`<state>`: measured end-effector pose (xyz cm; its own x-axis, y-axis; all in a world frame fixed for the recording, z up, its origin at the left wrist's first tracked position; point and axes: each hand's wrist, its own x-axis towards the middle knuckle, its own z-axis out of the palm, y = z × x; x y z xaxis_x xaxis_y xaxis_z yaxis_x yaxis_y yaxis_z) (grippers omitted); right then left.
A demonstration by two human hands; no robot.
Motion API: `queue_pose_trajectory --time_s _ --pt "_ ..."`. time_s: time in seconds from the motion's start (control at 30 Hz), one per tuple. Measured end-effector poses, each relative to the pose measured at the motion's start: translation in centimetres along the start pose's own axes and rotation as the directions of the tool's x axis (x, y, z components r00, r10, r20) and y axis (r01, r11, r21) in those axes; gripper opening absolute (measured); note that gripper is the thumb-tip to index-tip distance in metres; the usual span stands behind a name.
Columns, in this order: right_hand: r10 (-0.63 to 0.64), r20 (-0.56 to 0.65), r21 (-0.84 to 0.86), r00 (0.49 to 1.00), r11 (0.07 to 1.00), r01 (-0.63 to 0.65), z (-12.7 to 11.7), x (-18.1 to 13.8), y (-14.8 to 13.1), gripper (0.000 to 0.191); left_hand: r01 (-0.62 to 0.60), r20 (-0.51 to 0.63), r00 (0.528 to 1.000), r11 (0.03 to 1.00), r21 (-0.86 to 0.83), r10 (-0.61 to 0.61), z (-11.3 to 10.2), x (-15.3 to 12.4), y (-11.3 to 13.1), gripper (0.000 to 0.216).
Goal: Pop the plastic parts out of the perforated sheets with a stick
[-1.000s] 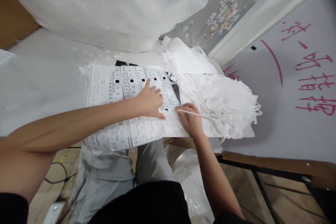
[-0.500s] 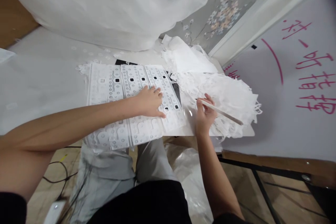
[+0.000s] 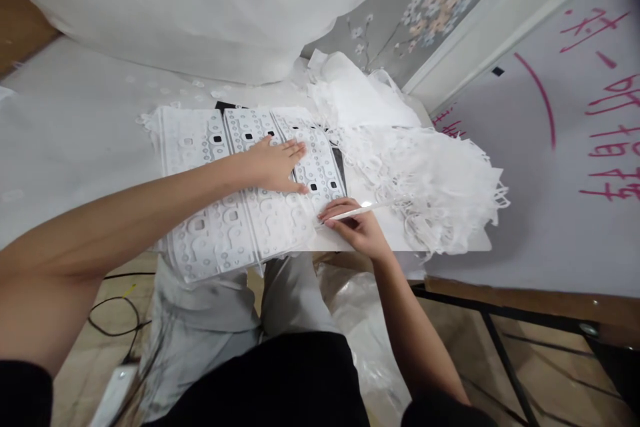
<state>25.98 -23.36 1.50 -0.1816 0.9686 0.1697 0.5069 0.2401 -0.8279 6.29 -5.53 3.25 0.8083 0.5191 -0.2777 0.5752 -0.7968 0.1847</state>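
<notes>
My left hand (image 3: pixel 280 163) lies flat, fingers spread, on white die-cut sheets (image 3: pixel 273 227) printed with grey rings, curves and small black squares. The sheets lie side by side on the table, and their near ends hang over its front edge. In my right hand (image 3: pixel 357 223) is a slim white pen-shaped tool (image 3: pixel 373 207), gripped like a pen. Its tip is down at the right edge of the rightmost sheet; whether it touches cannot be made out. Just to the right lies a heap of white cut-out scrap strips (image 3: pixel 445 180).
A large white translucent bag (image 3: pixel 190 7) bulges over the back of the table (image 3: pixel 60 127). At the right stands a whiteboard (image 3: pixel 540 213) with red writing. Below are a clear plastic bag (image 3: pixel 365 333), a black cable (image 3: pixel 115 327) and a white power strip (image 3: pixel 117 387).
My right hand has moved left from beside the scrap heap to the sheet's edge, carrying the tool. My left hand stays on the sheets. The camera view has shifted slightly.
</notes>
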Motion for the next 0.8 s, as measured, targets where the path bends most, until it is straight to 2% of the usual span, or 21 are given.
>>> queue_pose_trajectory --time_s 0.67,0.8 --pt "-0.062 0.006 -0.123 0.998 0.99 0.063 0.2 0.19 0.26 0.01 0.0 -0.006 1.0 1.0 -0.011 0.0 -0.01 -0.1 0.23 0.102" --pt "-0.167 -0.007 -0.22 0.986 0.962 0.161 0.47 -0.14 0.1 0.012 -0.002 0.007 1.0 1.0 -0.016 0.003 0.07 0.07 0.08 0.104"
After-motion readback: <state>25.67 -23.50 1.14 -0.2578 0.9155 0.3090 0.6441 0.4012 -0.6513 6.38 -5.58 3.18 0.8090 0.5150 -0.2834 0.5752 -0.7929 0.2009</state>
